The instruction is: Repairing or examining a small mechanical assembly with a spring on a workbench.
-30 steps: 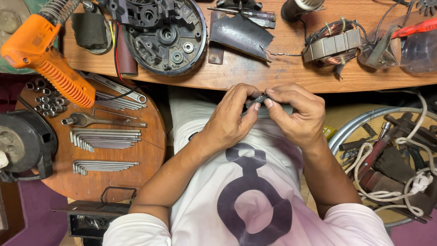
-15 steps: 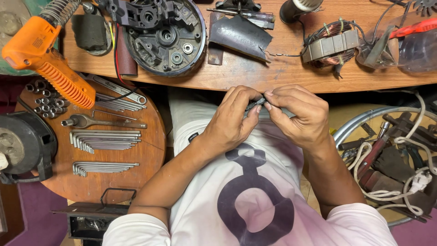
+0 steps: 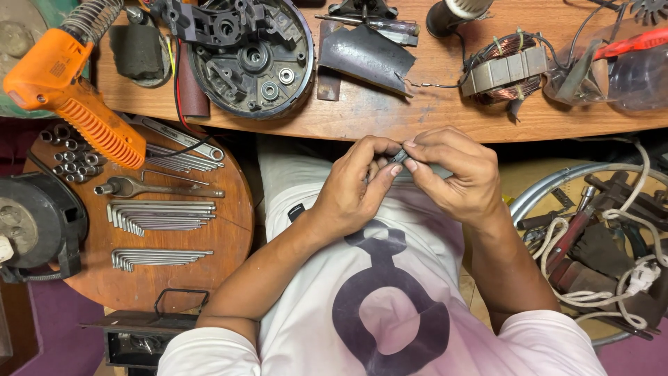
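Hands unmoved, two hands (image 3: 417, 184), one small dark part (image 3: 398, 157)

Left hand (image 3: 351, 191) and right hand (image 3: 456, 177) meet fingertip to fingertip, each grip pinched closed.

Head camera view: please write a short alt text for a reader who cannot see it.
Seen from above, a person's left hand and right hand pinch a small dark part together over their lap, below a wooden workbench holding a round motor housing and a copper coil.
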